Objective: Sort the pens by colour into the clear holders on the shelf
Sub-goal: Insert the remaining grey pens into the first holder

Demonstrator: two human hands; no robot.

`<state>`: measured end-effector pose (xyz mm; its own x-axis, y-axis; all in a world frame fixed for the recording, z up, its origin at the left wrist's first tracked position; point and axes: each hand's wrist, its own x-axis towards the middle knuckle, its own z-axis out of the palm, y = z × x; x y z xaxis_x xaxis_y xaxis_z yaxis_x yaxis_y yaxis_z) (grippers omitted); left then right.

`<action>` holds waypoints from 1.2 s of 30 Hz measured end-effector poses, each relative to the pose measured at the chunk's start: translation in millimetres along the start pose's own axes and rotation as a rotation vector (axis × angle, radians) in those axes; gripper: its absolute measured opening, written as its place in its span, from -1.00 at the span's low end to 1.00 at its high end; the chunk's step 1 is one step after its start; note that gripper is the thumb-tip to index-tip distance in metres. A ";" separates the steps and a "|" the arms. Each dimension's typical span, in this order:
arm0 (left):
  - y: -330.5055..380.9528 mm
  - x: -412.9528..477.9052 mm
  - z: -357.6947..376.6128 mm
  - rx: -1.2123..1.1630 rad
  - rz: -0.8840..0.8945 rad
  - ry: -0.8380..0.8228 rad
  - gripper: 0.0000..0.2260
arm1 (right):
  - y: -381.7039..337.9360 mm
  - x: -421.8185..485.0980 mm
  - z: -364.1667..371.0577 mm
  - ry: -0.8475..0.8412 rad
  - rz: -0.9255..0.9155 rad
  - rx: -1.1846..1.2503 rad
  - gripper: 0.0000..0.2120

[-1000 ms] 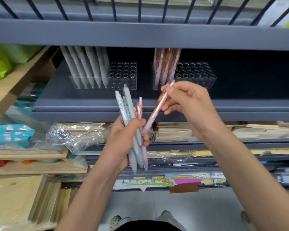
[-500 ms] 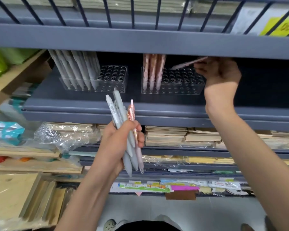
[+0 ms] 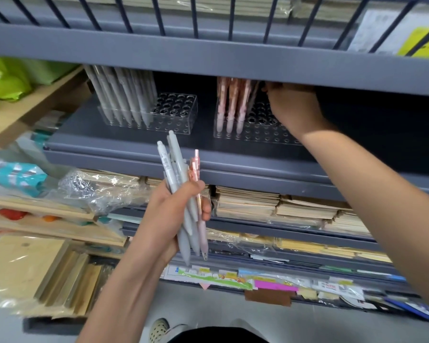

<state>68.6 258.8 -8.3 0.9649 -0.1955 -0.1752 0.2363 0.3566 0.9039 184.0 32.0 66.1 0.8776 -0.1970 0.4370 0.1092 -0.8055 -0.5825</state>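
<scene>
Under the front beam (image 3: 208, 58) of the upper shelf the gap is low. The tops of the standing pens run up behind the beam and are cut off by it. The shelf board (image 3: 134, 149) carries two clear holders, well apart, with a bare strip of board between them.

Left holder (image 3: 181, 115): grey pens (image 3: 124, 97) stand tilted in its left part; the right part shows open holes.

Right holder (image 3: 258, 137): pink pens (image 3: 230, 102) stand at its left end. There are open holes in front of them and to their right, some covered by the reaching arm.

Right hand (image 3: 292, 107): up in the gap, over the right holder, just right of the pink pens. Its fingers pass behind the beam, so I cannot tell whether they pinch anything or lie loose. A dark slanted shape sits between the hand and the pink pens, too dim to name.

Left hand (image 3: 176, 214): low, out in front of the shelf's edge in free space, well clear of both holders. Fingers and thumb wrap round a bundle of loose grey pens (image 3: 175, 157) plus one loose pink pen (image 3: 196, 169) on the bundle's right side. Tips point down, clicker ends up. The grey ones overlap, so their count is unclear.

Below are stacks of notebooks (image 3: 245, 201) and crumpled plastic wrap (image 3: 97, 189). The frame margins are blurred.
</scene>
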 end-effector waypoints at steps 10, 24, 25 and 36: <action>-1.0 -2.8 -7.3 -0.056 -0.011 0.009 -0.81 | 0.7 -7.7 -2.1 0.015 -0.014 0.020 -0.69; 10.6 -4.1 -17.9 -0.023 -0.067 -0.002 -0.76 | 37.8 -57.9 6.1 -0.150 0.000 -0.460 -0.37; 11.2 -3.8 -19.0 -0.024 -0.068 -0.004 -0.74 | 35.7 -58.7 5.7 -0.149 0.008 -0.465 -0.37; 12.7 0.6 -19.5 -0.020 -0.084 -0.057 -0.66 | -43.5 -117.4 6.4 -0.316 -0.074 0.356 -0.94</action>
<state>74.4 281.0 -4.6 0.9337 -0.2773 -0.2266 0.3187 0.3551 0.8788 79.2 93.8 35.8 0.9544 0.0778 0.2883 0.2813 -0.5584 -0.7804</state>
